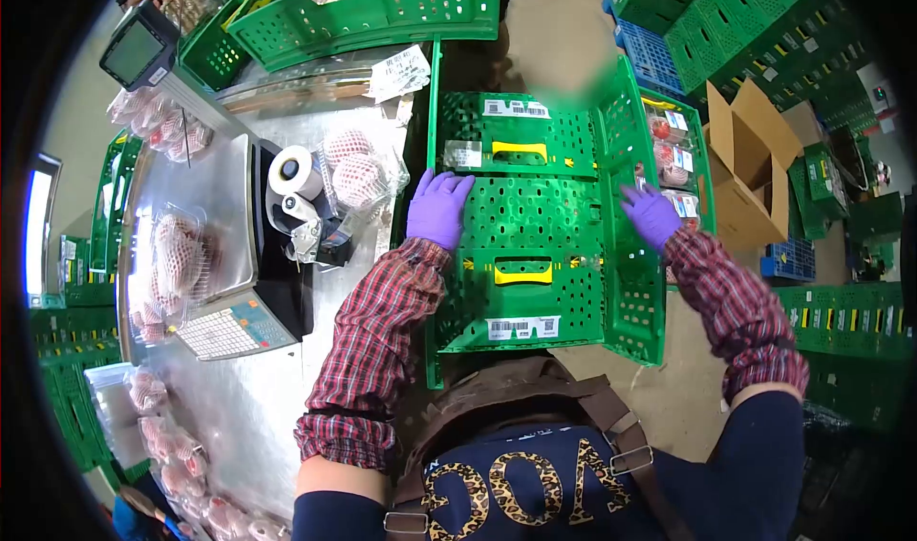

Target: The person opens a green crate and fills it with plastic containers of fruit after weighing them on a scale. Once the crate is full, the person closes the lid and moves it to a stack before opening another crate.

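A green folding crate [525, 212] with perforated panels and yellow handles lies in front of my body, its side panels standing up at left and right. My left hand [439, 207], in a purple glove, rests on the crate's left side with its fingers spread a little. Over the right side panel is my right hand [652, 216], also gloved in purple, its fingers apart and touching or close to the panel's edge. Neither hand shows anything held. Behind that panel, packs of red fruit [673, 159] with white labels are partly hidden.
On the metal table [239, 417] at left stand a scale with keypad [237, 329], label rolls [292, 173] and net-wrapped fruit [355, 173]. Another green crate [373, 16] is at the top. An open cardboard box [750, 173] and stacked green crates [745, 25] stand at right.
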Action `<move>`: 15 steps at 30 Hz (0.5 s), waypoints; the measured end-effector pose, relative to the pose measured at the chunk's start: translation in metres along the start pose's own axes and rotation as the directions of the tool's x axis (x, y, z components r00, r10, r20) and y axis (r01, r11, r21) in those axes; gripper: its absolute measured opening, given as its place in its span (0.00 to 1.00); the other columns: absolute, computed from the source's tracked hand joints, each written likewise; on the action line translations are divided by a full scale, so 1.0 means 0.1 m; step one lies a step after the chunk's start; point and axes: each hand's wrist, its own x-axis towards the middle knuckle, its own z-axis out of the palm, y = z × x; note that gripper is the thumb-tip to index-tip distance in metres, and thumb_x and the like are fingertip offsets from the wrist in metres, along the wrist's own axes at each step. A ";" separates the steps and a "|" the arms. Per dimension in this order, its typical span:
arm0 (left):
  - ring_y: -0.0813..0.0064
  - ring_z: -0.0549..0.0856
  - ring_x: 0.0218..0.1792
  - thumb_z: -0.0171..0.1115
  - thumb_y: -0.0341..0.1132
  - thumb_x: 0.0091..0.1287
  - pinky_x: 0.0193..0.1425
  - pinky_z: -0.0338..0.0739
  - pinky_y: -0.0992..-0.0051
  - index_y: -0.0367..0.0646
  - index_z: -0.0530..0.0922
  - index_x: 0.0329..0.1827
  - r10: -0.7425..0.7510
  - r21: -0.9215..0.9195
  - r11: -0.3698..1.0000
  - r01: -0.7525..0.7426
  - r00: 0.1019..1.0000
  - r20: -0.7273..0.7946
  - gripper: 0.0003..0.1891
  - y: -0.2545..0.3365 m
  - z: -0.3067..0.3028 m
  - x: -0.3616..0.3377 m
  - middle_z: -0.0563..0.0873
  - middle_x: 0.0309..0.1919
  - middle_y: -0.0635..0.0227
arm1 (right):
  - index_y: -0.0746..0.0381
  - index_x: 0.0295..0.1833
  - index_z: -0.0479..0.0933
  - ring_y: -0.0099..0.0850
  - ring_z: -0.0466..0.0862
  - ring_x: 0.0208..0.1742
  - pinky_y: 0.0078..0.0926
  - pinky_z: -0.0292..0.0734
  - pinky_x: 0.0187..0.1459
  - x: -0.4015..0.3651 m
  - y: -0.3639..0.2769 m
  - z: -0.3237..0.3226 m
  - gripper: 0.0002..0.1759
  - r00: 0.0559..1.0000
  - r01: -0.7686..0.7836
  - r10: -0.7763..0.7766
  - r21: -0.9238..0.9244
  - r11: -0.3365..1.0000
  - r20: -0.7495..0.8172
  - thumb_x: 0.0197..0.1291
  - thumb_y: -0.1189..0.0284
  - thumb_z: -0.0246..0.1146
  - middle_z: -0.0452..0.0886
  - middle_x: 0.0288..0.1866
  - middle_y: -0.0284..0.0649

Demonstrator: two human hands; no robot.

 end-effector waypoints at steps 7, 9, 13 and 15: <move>0.66 0.78 0.40 0.52 0.24 0.49 0.61 0.64 0.61 0.49 0.75 0.47 -0.057 -0.117 0.991 0.057 0.998 0.000 0.20 -0.04 -0.08 -0.02 0.77 0.31 0.65 | 0.55 0.44 0.77 0.42 0.80 0.39 0.38 0.76 0.41 1.53 -0.13 -0.01 0.15 0.951 -0.025 -0.096 0.382 0.924 0.295 0.51 0.63 0.57 0.79 0.38 0.43; 0.66 0.78 0.42 0.52 0.23 0.48 0.61 0.64 0.60 0.50 0.74 0.50 -0.071 -0.149 0.986 0.072 0.997 0.014 0.23 -0.05 -0.07 -0.02 0.78 0.34 0.65 | 0.55 0.45 0.76 0.43 0.78 0.40 0.37 0.75 0.41 2.10 -0.45 0.06 0.16 0.999 0.013 0.008 0.572 0.820 -0.034 0.51 0.61 0.58 0.78 0.40 0.45; 0.65 0.77 0.45 0.55 0.24 0.48 0.61 0.64 0.59 0.49 0.73 0.52 -0.120 -0.178 0.975 0.132 0.990 0.078 0.24 -0.05 -0.12 0.02 0.79 0.37 0.65 | 0.55 0.45 0.76 0.42 0.76 0.45 0.37 0.73 0.45 2.79 -0.95 -0.01 0.17 0.941 -0.035 0.270 0.737 0.675 -0.203 0.49 0.61 0.59 0.75 0.43 0.43; 0.66 0.77 0.46 0.56 0.25 0.49 0.61 0.64 0.59 0.49 0.73 0.52 -0.137 -0.182 0.971 0.152 0.986 0.090 0.23 -0.02 -0.15 0.05 0.79 0.37 0.65 | 0.55 0.46 0.76 0.41 0.75 0.47 0.35 0.72 0.47 2.97 -1.01 0.05 0.17 0.951 -0.130 0.296 0.751 0.647 -0.090 0.49 0.61 0.60 0.75 0.44 0.43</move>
